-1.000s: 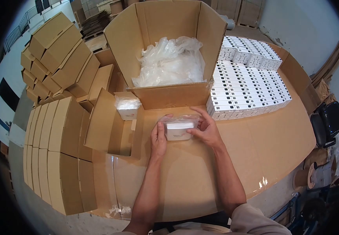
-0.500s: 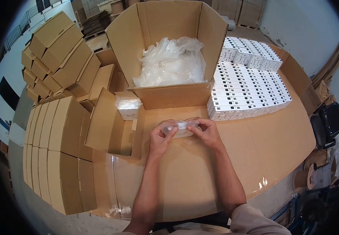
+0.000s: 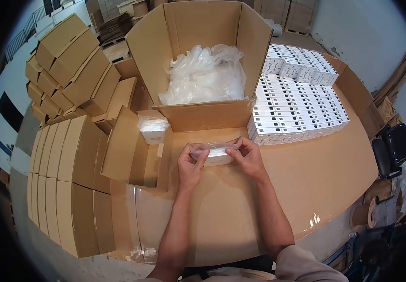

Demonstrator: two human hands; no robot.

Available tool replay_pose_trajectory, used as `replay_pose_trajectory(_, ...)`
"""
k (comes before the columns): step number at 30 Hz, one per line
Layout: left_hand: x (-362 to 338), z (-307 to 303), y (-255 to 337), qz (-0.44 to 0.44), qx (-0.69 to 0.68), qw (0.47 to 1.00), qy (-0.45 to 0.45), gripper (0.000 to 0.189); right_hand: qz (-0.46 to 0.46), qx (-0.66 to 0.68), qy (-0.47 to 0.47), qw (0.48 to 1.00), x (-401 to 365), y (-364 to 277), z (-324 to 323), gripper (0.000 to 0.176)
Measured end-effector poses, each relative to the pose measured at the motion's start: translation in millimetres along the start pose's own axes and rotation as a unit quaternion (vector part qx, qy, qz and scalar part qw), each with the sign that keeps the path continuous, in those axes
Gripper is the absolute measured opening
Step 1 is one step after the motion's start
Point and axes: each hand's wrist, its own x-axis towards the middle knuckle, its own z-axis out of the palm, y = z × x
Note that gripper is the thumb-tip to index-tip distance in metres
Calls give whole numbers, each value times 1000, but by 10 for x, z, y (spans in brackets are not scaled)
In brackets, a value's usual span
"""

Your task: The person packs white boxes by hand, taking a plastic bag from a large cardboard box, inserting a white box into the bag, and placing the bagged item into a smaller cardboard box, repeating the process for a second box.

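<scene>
A small white box (image 3: 218,160) sits at the middle of the cardboard-covered table, with a clear plastic bag (image 3: 216,146) over its top. My left hand (image 3: 191,162) pinches the bag's left side between thumb and fingers. On the other side, my right hand (image 3: 247,156) grips the bag's right edge the same way, thumb toward the box. To the left lies an open brown carton (image 3: 132,150); at its far end stands a plastic-wrapped white box (image 3: 153,131).
A large open carton (image 3: 203,115) behind my hands holds crumpled clear plastic bags (image 3: 207,75). Rows of small white boxes (image 3: 297,108) are stacked at the right. Closed brown cartons (image 3: 66,183) stand on the left, with more cartons (image 3: 71,66) piled behind them.
My hands have drawn slightly apart, and the plastic looks more stretched across the box top. More of the white box's front shows.
</scene>
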Motion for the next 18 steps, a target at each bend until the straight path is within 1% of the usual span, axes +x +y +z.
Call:
replay_pose_trajectory(5,-3,24,11,-7,-9,1000,6,22,-9,-3,7,1000,1,-21,28,22)
replay_pose_trajectory(8,-4,27,-14,-5,-14,1000,11,22,-7,7,4,1000,1,25,8,17)
replay_pose_trajectory(10,1,22,-13,-4,-12,1000,9,23,-30,58,0,998,-11,-88,41,14)
replay_pose_trajectory(14,11,-2,-83,5,-32,999,19,24,-92,151,-32,984,-11,-136,-61,16)
replay_pose_trajectory(17,11,30,-42,11,-33,999,17,24,-127,22,-118,985,-12,-111,-274,15)
replay_pose_trajectory(18,8,42,-25,10,-34,999,15,24,-99,4,-124,987,-26,-156,-250,15)
